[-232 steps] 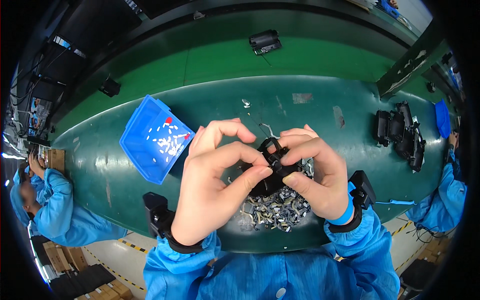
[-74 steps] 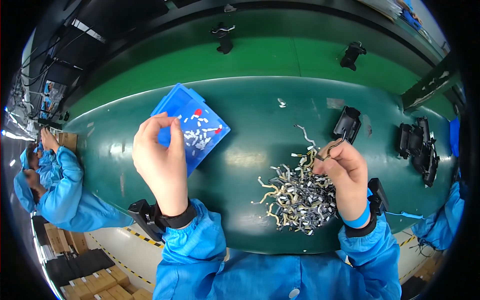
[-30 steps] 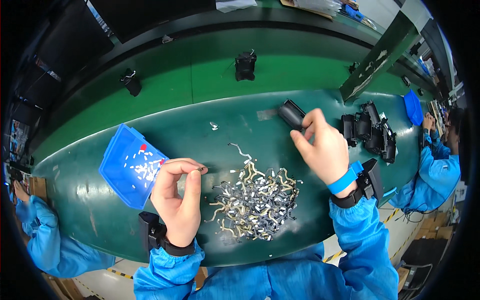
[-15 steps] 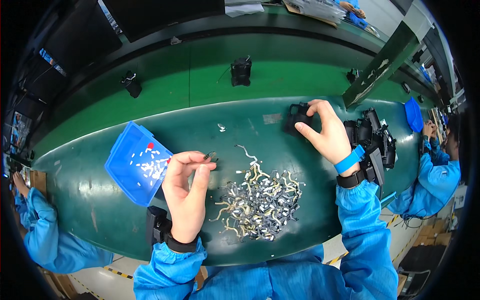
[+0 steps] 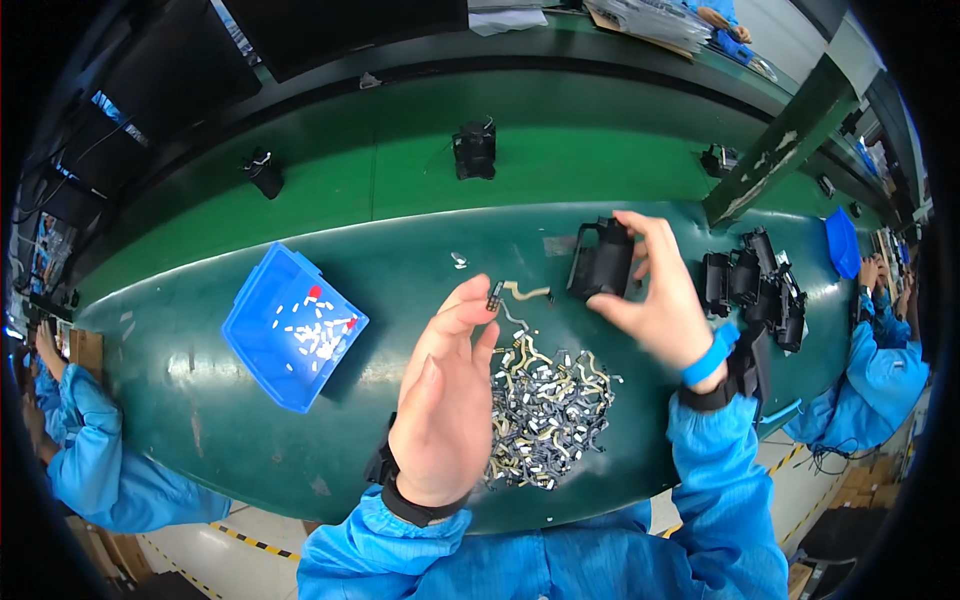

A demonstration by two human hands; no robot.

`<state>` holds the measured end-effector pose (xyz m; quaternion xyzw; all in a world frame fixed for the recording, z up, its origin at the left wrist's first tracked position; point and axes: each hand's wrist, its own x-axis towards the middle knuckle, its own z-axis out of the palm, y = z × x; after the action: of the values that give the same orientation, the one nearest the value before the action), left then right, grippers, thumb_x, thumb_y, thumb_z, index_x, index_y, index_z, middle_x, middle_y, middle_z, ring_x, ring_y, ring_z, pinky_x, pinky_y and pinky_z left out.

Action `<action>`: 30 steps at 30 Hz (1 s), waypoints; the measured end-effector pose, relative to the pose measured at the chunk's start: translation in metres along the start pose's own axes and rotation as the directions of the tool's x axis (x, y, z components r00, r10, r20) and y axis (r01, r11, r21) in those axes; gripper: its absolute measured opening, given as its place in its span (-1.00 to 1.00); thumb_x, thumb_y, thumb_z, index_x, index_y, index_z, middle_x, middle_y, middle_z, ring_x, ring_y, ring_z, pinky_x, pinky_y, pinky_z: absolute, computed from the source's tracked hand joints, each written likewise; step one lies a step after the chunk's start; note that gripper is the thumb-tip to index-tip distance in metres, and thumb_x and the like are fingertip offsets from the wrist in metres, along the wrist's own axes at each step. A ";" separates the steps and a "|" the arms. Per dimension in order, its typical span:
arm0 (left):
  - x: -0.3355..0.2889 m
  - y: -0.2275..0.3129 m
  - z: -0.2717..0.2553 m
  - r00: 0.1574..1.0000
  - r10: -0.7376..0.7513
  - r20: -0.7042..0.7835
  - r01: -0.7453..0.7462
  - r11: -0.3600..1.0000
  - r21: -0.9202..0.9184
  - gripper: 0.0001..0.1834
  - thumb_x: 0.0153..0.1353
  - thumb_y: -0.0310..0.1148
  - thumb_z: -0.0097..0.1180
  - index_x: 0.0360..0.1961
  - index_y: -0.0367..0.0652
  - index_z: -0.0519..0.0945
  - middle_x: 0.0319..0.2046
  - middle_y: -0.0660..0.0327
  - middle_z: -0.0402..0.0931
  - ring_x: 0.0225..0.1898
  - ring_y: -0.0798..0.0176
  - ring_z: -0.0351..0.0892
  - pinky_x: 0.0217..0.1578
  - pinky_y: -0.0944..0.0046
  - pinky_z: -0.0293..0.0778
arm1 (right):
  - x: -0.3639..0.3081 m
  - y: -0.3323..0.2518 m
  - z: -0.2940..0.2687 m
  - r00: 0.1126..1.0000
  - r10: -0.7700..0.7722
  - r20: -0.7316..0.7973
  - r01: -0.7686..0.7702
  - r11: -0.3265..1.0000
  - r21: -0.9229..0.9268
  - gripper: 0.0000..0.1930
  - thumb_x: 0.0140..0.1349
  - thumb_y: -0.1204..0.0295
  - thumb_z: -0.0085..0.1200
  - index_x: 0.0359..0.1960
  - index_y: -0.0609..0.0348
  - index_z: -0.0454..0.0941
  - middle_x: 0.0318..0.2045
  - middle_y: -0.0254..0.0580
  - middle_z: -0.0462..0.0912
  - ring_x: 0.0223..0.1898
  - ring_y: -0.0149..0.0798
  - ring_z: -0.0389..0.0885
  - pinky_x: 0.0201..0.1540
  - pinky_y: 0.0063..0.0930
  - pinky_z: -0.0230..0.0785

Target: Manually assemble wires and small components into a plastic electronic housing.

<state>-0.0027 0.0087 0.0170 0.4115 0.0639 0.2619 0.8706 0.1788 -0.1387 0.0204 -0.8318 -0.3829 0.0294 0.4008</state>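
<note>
Between the fingertips of my left hand is a small flex cable with a dark connector end; its yellowish strip sticks out to the right. My right hand grips a black plastic housing from its right side, thumb below and fingers above, at the far side of the bench. Just right of my left wrist lies a loose pile of flex cables, partly hidden by that hand. Left of my left hand stands a blue plastic bin with small white pieces and a little red in it.
More black housings are heaped on the green bench to the right. Several black units stand on the green strip beyond. A green post rises at the far right. Co-workers in blue sleeves sit on both sides.
My left hand has moved right and turned, still with the flex cable in its fingertips. My right hand has closed on the black housing and tilted it upright.
</note>
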 end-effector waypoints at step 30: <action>-0.006 -0.032 0.000 0.973 -0.040 0.226 0.020 0.996 0.091 -0.46 0.47 0.04 -0.40 0.35 0.14 0.32 0.49 0.06 -0.21 0.47 -0.02 -0.11 0.42 -0.10 -0.14 | -0.046 -0.046 0.044 0.978 -0.067 -0.199 0.134 0.928 0.347 -0.14 -0.26 0.47 0.48 0.13 0.23 0.21 0.01 -0.02 0.31 -0.04 -0.14 0.47 -0.14 -0.37 0.47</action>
<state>0.0055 -0.0110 -0.0080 0.4759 -0.0183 0.1967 0.8570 0.1024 -0.1228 0.0104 -0.7231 -0.3748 0.0011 0.5802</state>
